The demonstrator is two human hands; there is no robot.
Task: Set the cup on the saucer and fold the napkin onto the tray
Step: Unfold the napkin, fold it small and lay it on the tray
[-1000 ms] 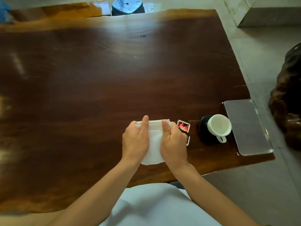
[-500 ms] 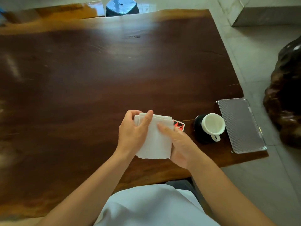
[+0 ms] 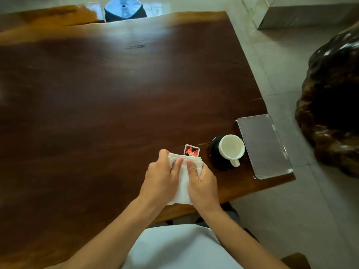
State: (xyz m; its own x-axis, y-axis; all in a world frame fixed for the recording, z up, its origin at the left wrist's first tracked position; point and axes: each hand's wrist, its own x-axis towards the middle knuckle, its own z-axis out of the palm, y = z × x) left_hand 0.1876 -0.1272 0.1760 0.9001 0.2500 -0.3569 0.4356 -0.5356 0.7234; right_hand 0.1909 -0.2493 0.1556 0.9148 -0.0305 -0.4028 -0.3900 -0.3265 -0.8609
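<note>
The folded white napkin (image 3: 182, 183) sits low in the frame's centre, clasped by the left hand (image 3: 161, 179) and right hand (image 3: 202, 183). To its right, the cup (image 3: 231, 147) stands on the dark saucer (image 3: 215, 152), beside the tray (image 3: 264, 146) at the desk (image 3: 97, 103) edge.

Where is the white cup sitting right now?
In the head view, the white cup sits on a dark saucer near the table's right edge, between the clear tray and the napkin.
</note>
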